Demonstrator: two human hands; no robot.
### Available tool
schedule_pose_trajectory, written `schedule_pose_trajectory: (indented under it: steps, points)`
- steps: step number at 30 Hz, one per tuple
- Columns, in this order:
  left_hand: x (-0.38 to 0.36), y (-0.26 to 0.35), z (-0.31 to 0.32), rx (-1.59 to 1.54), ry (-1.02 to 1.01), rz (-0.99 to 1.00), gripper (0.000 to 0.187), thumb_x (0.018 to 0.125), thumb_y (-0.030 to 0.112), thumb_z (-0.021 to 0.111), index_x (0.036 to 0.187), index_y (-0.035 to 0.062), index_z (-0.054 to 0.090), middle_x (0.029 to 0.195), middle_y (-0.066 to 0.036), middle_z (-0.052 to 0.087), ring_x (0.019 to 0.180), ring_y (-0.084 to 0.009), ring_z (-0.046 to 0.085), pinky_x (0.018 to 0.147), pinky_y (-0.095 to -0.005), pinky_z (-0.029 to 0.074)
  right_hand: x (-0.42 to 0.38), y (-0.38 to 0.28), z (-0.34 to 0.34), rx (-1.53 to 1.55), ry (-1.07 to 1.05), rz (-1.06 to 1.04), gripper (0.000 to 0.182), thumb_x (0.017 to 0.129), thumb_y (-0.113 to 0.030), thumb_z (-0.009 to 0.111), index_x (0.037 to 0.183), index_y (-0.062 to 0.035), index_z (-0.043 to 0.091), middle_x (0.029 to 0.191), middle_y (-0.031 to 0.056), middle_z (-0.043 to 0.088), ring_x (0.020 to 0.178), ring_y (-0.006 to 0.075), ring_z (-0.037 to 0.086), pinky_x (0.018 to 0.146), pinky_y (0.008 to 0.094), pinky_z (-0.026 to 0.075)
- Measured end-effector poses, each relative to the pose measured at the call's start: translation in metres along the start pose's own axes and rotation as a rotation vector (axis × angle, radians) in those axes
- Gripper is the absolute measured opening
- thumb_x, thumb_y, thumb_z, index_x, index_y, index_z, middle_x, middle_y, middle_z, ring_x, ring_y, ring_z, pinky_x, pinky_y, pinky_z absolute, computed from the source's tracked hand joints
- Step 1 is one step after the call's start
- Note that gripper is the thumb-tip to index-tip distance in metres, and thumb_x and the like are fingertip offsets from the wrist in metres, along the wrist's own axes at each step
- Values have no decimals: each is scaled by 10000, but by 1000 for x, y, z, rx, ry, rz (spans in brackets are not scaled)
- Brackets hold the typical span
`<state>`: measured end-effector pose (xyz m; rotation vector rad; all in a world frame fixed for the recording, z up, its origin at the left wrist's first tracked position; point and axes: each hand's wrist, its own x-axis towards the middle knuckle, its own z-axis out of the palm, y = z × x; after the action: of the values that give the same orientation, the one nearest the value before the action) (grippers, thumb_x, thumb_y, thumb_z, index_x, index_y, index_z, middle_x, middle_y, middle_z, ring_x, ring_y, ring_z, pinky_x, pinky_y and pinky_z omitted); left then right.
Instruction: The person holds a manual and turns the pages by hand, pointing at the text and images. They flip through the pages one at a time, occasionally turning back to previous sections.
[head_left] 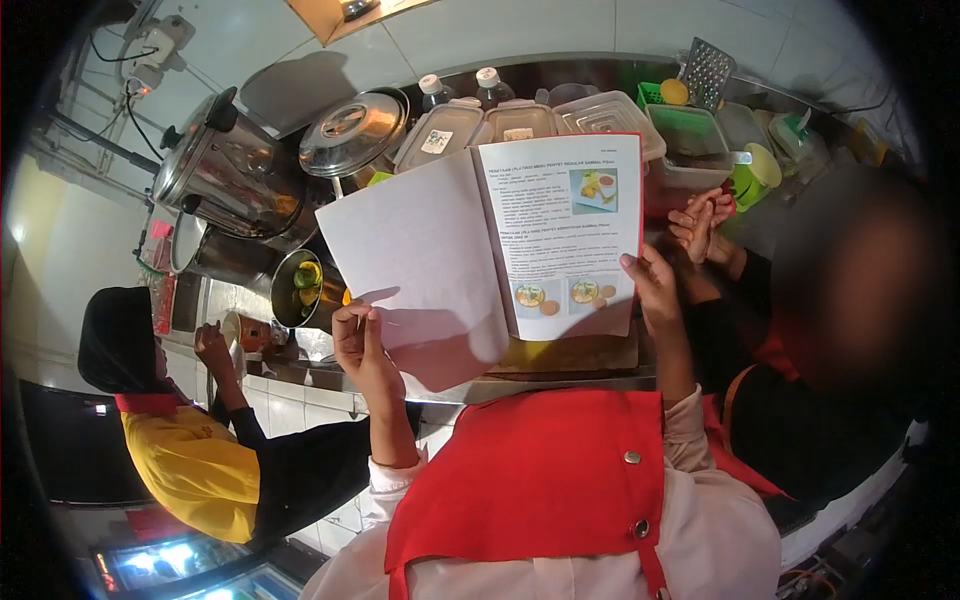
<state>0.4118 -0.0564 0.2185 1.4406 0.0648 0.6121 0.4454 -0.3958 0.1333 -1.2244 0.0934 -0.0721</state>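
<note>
An open recipe booklet (570,235) is held up in front of me, its left page blank and its right page printed with text and small food photos. My left hand (368,350) pinches the lower left edge of the blank page, thumb on the front. On the other side, my right hand (653,285) grips the right edge, thumb over the printed page. Behind the lower part of the booklet lies a yellowish board (570,355) on the counter, partly hidden.
A blender (225,165), lidded pot (352,132), bowl of green fruit (303,285) and several plastic containers (607,113) line the counter. A person in yellow (195,460) stands left. Another person's clasped hands (703,225) are close on the right.
</note>
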Motion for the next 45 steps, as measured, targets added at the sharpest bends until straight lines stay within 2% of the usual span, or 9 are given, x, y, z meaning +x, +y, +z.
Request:
schedule_pose_trajectory:
  steps: [13, 18, 28, 30, 35, 37, 41, 43, 45]
  points:
    - [3, 11, 1, -138, -67, -27, 114, 872, -62, 547, 917, 41, 559, 948, -25, 567, 858, -79, 542, 779, -216, 425, -2, 0, -4, 250, -20, 108, 316, 963, -243, 504, 1123, 13, 595, 1072, 69, 635, 955, 113, 585, 854, 262, 438]
    - [5, 15, 2, -169, -62, -63, 114, 874, -57, 552, 919, 47, 564, 917, -24, 591, 819, -77, 559, 739, -210, 441, -1, 5, -2, 705, -108, 226, 294, 968, -206, 474, 1153, -1, 577, 1123, 104, 627, 1002, 177, 601, 876, 316, 469]
    - [4, 24, 12, -223, 6, -170, 108, 844, -58, 597, 865, 47, 583, 847, 8, 559, 755, -63, 509, 702, -184, 404, -3, 2, 2, 751, -229, 300, 335, 982, -233, 426, 1197, -7, 547, 1158, 100, 613, 1029, 180, 590, 913, 323, 452]
    - [4, 21, 8, -229, -7, -162, 104, 844, -56, 597, 866, 45, 583, 850, 5, 562, 756, -64, 510, 702, -186, 405, 0, 9, 0, 697, -100, 356, 331, 979, -236, 435, 1192, -12, 554, 1154, 89, 615, 1024, 170, 590, 905, 307, 451]
    - [5, 21, 7, -247, -43, -133, 94, 844, -51, 598, 864, 40, 587, 854, -6, 570, 759, -67, 513, 703, -188, 405, -4, 1, 5, 691, -97, 364, 328, 974, -243, 449, 1183, -19, 566, 1146, 78, 619, 1009, 159, 593, 891, 294, 451]
    - [5, 17, 1, -250, -113, -106, 110, 872, -53, 556, 888, 54, 574, 933, -33, 599, 856, -94, 568, 766, -219, 453, -2, 5, 3, 709, -104, 380, 328, 972, -244, 452, 1180, -19, 569, 1143, 77, 620, 1006, 159, 594, 889, 294, 452]
    - [4, 20, 4, -251, -92, -127, 105, 875, -51, 552, 884, 51, 576, 953, -39, 605, 858, -97, 569, 775, -216, 453, -2, 7, 3, 710, -118, 398, 333, 972, -253, 452, 1181, -23, 570, 1143, 72, 621, 1005, 164, 594, 890, 301, 452]
    - [4, 23, 9, -262, -24, -161, 89, 852, -53, 586, 855, 36, 597, 851, -10, 569, 757, -66, 516, 695, -182, 414, -2, 6, 4, 734, -106, 407, 338, 972, -259, 451, 1186, -24, 566, 1142, 72, 621, 1006, 166, 594, 891, 304, 451]
    - [4, 23, 9, -258, -30, -155, 92, 852, -55, 584, 854, 36, 599, 851, -10, 567, 760, -66, 517, 696, -182, 414, -3, 3, 5, 776, -158, 433, 350, 973, -267, 446, 1204, -27, 554, 1149, 72, 618, 1018, 168, 587, 893, 305, 448]
